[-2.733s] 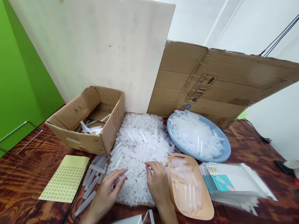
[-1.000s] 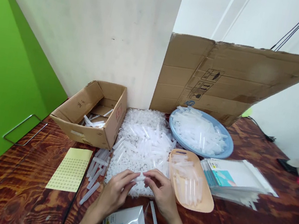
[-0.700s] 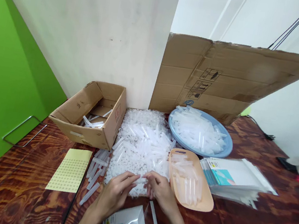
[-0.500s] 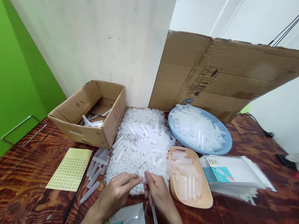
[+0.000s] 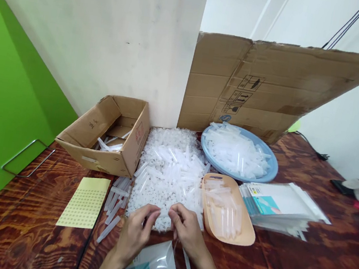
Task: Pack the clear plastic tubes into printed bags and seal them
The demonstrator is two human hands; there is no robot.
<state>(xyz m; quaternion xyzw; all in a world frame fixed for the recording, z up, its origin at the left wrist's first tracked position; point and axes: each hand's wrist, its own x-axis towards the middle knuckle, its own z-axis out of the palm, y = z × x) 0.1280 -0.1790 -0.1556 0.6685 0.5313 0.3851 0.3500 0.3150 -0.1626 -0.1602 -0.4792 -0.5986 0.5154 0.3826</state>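
Observation:
My left hand and my right hand are raised over the near edge of a heap of clear small plastic pieces. Each has thumb and forefinger pinched, with the tips facing across a narrow gap. Something clear may span that gap, but it blends into the heap behind. Below my hands a clear plastic bag with a teal printed part lies on the wooden table. A narrow white strip shows under my right wrist; I cannot tell whether it touches the hand.
Frosted tubes fill a peach tray and a blue basin at the right. Beyond the tray lie stacked plastic bags. Leftward are loose tubes, a yellow sticker sheet and a cardboard box. A white board stands behind.
My left hand has drawn back slightly to the left and its fingers have bent into a pinch, widening the gap between my hands. The whole view has shifted slightly.

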